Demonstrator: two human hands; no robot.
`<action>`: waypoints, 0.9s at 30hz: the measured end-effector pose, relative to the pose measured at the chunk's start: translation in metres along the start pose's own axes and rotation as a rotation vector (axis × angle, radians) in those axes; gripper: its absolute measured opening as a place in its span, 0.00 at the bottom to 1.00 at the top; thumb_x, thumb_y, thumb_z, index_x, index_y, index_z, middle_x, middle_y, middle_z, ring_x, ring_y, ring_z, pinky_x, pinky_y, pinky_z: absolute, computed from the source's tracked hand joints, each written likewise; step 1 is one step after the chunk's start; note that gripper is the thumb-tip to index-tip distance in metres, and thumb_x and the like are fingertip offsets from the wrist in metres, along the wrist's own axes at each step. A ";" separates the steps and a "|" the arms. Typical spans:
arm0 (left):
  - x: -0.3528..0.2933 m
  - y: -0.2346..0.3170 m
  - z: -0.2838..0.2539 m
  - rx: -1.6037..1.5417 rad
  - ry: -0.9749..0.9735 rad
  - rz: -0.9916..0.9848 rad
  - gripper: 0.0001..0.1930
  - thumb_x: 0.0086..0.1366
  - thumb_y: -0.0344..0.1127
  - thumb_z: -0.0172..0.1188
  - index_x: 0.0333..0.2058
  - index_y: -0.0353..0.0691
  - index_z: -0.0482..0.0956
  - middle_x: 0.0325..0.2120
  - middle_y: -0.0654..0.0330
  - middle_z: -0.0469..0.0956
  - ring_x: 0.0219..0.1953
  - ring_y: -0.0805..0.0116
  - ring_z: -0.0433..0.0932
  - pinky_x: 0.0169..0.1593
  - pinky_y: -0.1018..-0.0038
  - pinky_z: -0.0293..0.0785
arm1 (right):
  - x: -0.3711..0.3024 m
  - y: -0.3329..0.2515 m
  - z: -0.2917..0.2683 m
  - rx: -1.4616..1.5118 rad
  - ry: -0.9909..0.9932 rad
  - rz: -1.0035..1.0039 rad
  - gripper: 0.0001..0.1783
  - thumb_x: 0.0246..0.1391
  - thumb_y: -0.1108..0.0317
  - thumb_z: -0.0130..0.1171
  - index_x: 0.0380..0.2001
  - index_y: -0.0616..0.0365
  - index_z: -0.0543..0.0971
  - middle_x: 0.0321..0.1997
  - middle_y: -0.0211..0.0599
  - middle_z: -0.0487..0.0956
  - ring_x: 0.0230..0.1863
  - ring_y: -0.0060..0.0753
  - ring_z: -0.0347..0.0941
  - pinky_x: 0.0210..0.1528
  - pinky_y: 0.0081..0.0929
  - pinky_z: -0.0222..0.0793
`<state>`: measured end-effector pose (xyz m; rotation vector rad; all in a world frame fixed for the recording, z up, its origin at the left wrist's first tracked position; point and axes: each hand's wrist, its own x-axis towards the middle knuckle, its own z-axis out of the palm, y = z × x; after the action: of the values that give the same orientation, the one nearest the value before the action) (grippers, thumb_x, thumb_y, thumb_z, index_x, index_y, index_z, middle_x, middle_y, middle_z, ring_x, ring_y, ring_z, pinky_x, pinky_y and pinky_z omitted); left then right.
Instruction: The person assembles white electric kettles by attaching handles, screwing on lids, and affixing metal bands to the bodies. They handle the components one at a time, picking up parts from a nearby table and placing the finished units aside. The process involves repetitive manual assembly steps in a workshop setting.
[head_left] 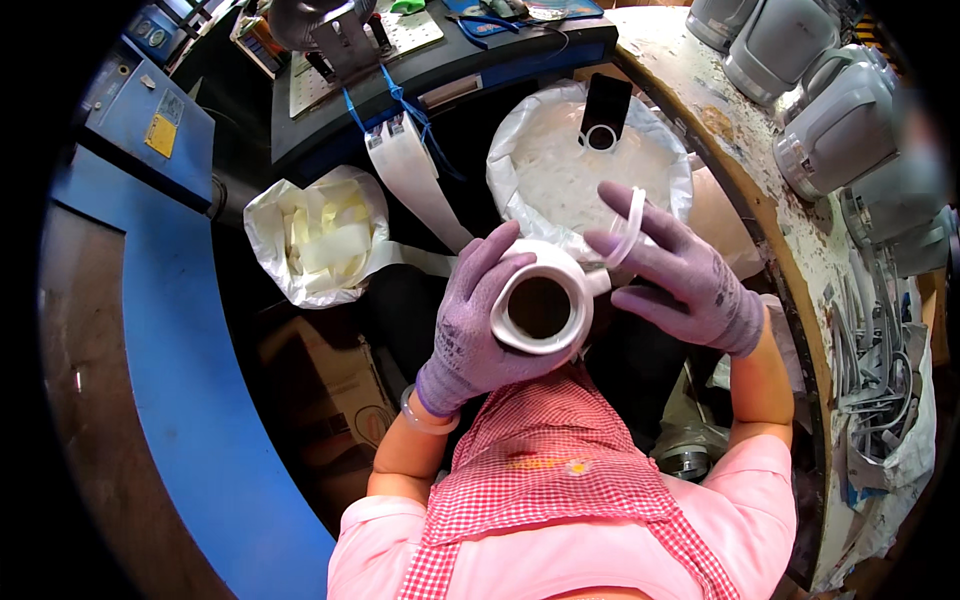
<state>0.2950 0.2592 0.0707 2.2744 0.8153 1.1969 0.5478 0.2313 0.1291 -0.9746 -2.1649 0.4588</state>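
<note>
White jug (543, 345) at frame centre, mouth toward camera, gripped by left hand (474, 335) from left. Handle (599, 283) pointed right, toward right hand (682, 280). White ring (635, 222) held, nearly edge-on, among right hand's spread fingers, just above handle.

The left head-worn fisheye camera looks steeply downward from above the wearer's checked apron (555, 450), facing slightly forward. The white jug (540, 307) is at close range near frame centre; the right-hand tabletop (708, 108) is farther off, its edge appearing curved.
</note>
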 end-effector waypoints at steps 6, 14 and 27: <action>0.004 0.006 0.015 0.164 0.138 0.061 0.40 0.37 0.45 0.81 0.49 0.32 0.78 0.51 0.47 0.78 0.52 0.46 0.78 0.59 0.54 0.73 | 0.013 -0.015 0.030 0.099 -0.140 0.011 0.14 0.56 0.69 0.63 0.45 0.57 0.78 0.39 0.42 0.82 0.37 0.45 0.83 0.39 0.37 0.79; -0.002 0.016 0.024 0.159 0.144 0.041 0.37 0.36 0.46 0.79 0.47 0.35 0.81 0.49 0.50 0.79 0.51 0.48 0.79 0.58 0.56 0.73 | 0.017 -0.030 0.049 -0.610 -0.593 0.131 0.09 0.55 0.66 0.58 0.41 0.48 0.79 0.43 0.37 0.79 0.38 0.41 0.83 0.34 0.37 0.79; 0.000 0.019 0.019 0.169 0.104 0.125 0.37 0.36 0.45 0.80 0.47 0.34 0.80 0.49 0.49 0.79 0.52 0.48 0.78 0.60 0.53 0.70 | 0.003 -0.024 0.036 -0.391 -0.401 -0.007 0.14 0.53 0.67 0.59 0.45 0.50 0.77 0.40 0.35 0.80 0.38 0.41 0.82 0.36 0.34 0.78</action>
<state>0.3160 0.2432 0.0725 2.4478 0.8522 1.3587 0.5081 0.2168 0.1188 -1.1580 -2.6873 0.2433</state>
